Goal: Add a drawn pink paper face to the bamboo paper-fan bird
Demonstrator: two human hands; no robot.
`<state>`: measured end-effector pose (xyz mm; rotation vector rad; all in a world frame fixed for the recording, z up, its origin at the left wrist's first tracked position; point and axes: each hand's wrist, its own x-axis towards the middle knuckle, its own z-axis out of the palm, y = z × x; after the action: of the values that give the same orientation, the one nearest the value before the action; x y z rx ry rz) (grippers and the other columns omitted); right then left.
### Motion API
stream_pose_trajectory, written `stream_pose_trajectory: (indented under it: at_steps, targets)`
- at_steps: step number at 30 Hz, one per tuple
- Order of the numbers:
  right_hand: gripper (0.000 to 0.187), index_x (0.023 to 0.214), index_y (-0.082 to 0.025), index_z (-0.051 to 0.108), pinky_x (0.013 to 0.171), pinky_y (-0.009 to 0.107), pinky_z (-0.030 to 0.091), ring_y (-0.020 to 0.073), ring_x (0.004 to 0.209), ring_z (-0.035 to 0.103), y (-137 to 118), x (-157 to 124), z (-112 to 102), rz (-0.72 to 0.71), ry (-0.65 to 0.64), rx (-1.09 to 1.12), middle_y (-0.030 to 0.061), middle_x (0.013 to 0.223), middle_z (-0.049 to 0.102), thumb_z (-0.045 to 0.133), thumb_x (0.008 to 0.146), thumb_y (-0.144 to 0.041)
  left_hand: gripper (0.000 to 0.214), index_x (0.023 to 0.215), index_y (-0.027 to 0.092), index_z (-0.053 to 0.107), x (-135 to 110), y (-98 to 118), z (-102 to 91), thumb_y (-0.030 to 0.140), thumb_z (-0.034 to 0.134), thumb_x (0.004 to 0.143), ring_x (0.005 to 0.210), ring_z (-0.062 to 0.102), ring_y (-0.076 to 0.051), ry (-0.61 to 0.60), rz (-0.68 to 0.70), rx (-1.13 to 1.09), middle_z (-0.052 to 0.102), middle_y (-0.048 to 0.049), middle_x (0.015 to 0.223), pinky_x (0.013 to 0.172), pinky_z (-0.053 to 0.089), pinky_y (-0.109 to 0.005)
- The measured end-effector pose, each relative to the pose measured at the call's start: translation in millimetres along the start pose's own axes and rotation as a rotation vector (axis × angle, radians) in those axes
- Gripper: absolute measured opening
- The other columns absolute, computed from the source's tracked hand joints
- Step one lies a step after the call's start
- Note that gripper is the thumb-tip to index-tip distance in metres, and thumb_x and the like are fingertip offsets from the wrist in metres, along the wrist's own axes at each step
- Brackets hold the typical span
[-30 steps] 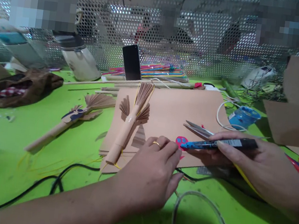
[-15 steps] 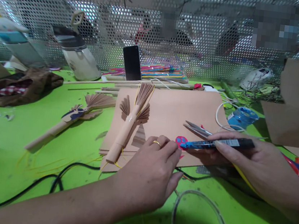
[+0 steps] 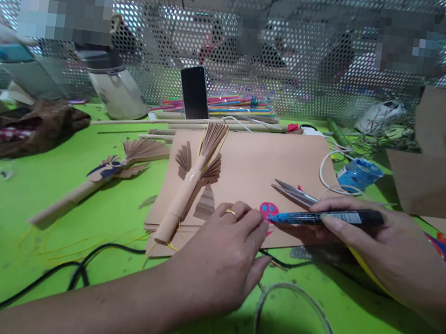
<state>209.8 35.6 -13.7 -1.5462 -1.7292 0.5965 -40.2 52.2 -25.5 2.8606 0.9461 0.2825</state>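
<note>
My right hand (image 3: 372, 239) is closed round a blue marker pen (image 3: 322, 218), its tip on a small red paper circle (image 3: 268, 209) that bears blue marks. My left hand (image 3: 228, 254), with a ring on one finger, has its fingers together and bent, pressing the circle's left edge onto the brown paper (image 3: 248, 159). Just beyond the pen lie scissors (image 3: 293, 192), partly hidden by my right hand. Left of my left hand rests a rolled-paper bird shape (image 3: 182, 200) with pleated wings and tail. A second paper bird (image 3: 100, 173) with dark markings lies farther left.
A blue paint jar (image 3: 358, 175) is at the right, near folded brown cardboard (image 3: 441, 177). A phone (image 3: 194, 93) leans against wooden sticks at the back. A bottle (image 3: 115, 83) stands before the perforated metal screen (image 3: 150, 60). A black cable (image 3: 110, 253) crosses the green table.
The pen tip has shifted slightly on the red circle, and more blue shows there. My left hand keeps its place on the circle. The whole view has shifted a little.
</note>
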Motion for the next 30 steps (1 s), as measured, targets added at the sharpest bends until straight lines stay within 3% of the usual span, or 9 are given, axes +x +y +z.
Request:
stream_pose_trajectory:
  at_steps: [6,24,30]
  targets:
    - [0.013,0.087,-0.034,0.073,0.07,0.025,0.058,0.0176,0.082,0.071,-3.5,-0.1,0.8,-0.009,0.004,0.025,-0.0037,0.094,0.075,0.065,0.08,-0.041,0.041,0.127,0.012,0.053,0.8,0.2,0.9,0.034,0.041,0.095,0.108,0.046,-0.03,0.002,-0.003,0.004,0.056,-0.0119,0.115,0.093,0.041,-0.051]
    - [0.02,0.088,-0.031,0.074,0.072,0.028,0.059,0.0201,0.086,0.071,-6.0,-1.1,0.6,0.033,0.015,0.029,-0.0006,0.097,0.074,0.065,0.079,-0.047,0.04,0.127,0.011,0.054,0.2,1.3,-0.8,0.032,0.044,0.094,0.107,0.044,-0.031,0.019,-0.003,-0.002,0.056,-0.0124,0.114,0.091,0.043,-0.051]
    - [0.019,0.088,-0.031,0.073,0.067,0.025,0.06,0.0182,0.078,0.072,-7.8,-0.8,1.9,0.08,0.002,0.102,-0.0014,0.091,0.076,0.066,0.079,-0.047,0.039,0.125,0.012,0.054,0.8,2.1,-3.0,0.032,0.042,0.095,0.107,0.045,-0.03,0.0,-0.001,0.003,0.055,-0.0124,0.114,0.091,0.042,-0.05]
